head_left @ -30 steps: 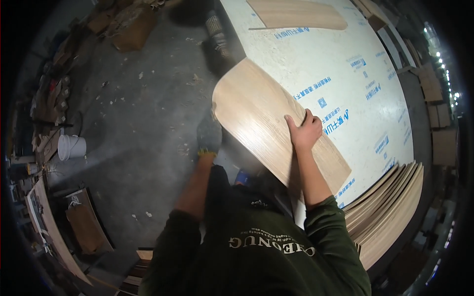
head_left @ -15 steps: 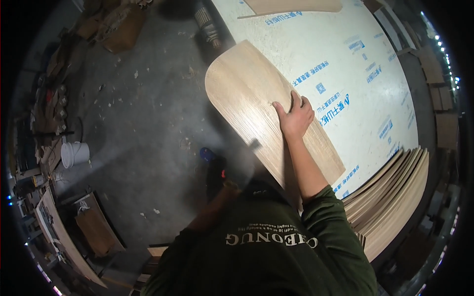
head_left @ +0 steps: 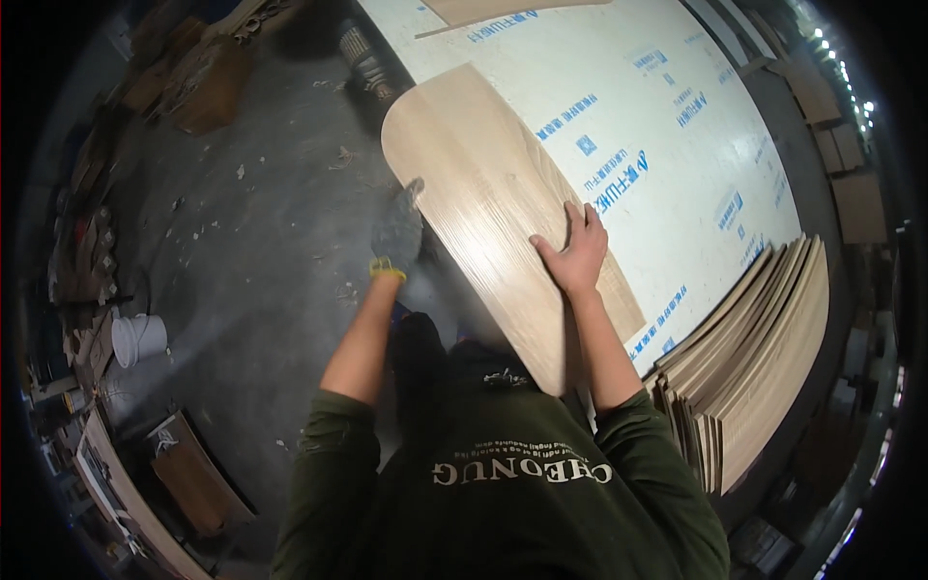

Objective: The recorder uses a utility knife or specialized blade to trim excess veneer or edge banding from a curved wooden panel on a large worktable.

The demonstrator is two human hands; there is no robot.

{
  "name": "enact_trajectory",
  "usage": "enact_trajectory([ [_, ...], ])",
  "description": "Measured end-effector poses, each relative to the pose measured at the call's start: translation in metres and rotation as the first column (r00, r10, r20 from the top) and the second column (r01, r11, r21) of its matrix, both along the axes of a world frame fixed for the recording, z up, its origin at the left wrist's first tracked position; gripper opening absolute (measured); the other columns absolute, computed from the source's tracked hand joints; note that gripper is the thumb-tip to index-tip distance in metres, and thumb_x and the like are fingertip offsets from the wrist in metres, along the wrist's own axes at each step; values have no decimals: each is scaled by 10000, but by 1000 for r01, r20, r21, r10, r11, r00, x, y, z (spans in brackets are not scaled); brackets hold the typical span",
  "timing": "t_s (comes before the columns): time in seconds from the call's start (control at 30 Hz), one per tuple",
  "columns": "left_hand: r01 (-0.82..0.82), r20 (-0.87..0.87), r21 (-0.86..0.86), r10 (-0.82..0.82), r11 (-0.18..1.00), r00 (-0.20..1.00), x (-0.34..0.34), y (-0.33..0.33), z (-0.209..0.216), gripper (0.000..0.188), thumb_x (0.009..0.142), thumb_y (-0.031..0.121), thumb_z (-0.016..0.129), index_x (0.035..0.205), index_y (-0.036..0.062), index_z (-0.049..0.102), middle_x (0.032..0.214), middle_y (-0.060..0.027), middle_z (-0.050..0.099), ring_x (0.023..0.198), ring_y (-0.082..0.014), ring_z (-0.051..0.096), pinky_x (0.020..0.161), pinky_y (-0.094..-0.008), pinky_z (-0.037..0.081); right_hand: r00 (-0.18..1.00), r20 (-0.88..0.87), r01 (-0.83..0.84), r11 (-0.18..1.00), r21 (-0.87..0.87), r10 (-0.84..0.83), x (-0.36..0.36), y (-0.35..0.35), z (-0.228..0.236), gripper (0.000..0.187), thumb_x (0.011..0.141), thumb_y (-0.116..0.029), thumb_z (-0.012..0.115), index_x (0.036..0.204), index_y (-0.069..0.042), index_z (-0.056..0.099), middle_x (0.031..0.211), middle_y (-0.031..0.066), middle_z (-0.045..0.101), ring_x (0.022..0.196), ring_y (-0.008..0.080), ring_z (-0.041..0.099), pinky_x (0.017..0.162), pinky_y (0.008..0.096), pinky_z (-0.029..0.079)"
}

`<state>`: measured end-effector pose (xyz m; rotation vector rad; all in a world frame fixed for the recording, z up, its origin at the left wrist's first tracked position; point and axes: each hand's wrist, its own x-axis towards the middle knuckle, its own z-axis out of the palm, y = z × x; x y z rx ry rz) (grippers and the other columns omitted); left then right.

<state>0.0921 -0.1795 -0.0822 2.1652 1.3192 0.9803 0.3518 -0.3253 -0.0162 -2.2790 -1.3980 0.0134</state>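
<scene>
Head view: A worker in a dark green shirt [head_left: 483, 503] bends over a pale wooden board [head_left: 507, 217] in a cluttered workshop. The board, rounded at its upper left end, lies aslant over the left edge of a white desk [head_left: 696, 184] marked with blue print, its lower corner close to the worker's body. The bare right grip [head_left: 580, 261] grasps the board by its right-hand edge, thumb spread on the wood-grain face. The left grip [head_left: 398, 229], in a grey glove with a yellow cuff [head_left: 387, 269], meets the opposite edge below the rounded end; it is blurred, and whether it is clenched or loose cannot be told. A second board [head_left: 512, 8] lies at the desk's far end, partly out of view, while a fanned stack of boards [head_left: 764, 377] stands at the near right corner. To the left, a white bucket [head_left: 140, 338] sits on the grey floor [head_left: 280, 271], which is littered with small scraps
</scene>
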Motion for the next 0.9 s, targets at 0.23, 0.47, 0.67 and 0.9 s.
enact_trajectory([
  [0.23, 151, -49, -159, -160, 976, 986, 26, 29, 46, 460, 846, 89, 477, 1287, 164, 584, 1218, -155, 617, 1051, -350, 609, 916, -418, 485, 998, 52, -19, 973, -231, 32, -1, -132, 8, 981, 594, -649, 756, 1382, -136, 477, 1473, 250, 319, 1347, 443, 289, 1080, 571, 228],
  [0.47, 257, 97, -215, -241, 942, 966, 44, 42, 25, 448, 836, 58, 482, 1251, 152, 621, 1174, -130, 649, 1025, -316, 637, 882, -367, 507, 984, -23, -175, 926, -335, 177, -25, -233, 4, 1316, 363, -894, 637, 1428, -149, 430, 1530, 236, 228, 1421, 479, 126, 1064, 708, 84],
  [0.67, 282, 78, -169, -273, 944, 959, 54, 13, 19, 440, 848, 89, 496, 1251, 212, 624, 1119, -137, 664, 926, -325, 656, 834, -384, 515, 962, 48, -230, 896, -380, 267, -23, -226, 3, 1338, 340, -924, 593, 1425, -156, 437, 1534, 173, 281, 1421, 448, 179, 1064, 705, 82],
  [0.9, 333, -92, -130, -346, 934, 934, 49, -32, 22, 409, 875, 154, 502, 1252, 265, 618, 961, -173, 678, 789, -366, 645, 741, -457, 512, 968, 108, -188, 942, -279, 225, -34, -189, -6, 1339, 318, -921, 599, 1427, -187, 441, 1532, 137, 313, 1418, 425, 221, 1039, 717, 140],
])
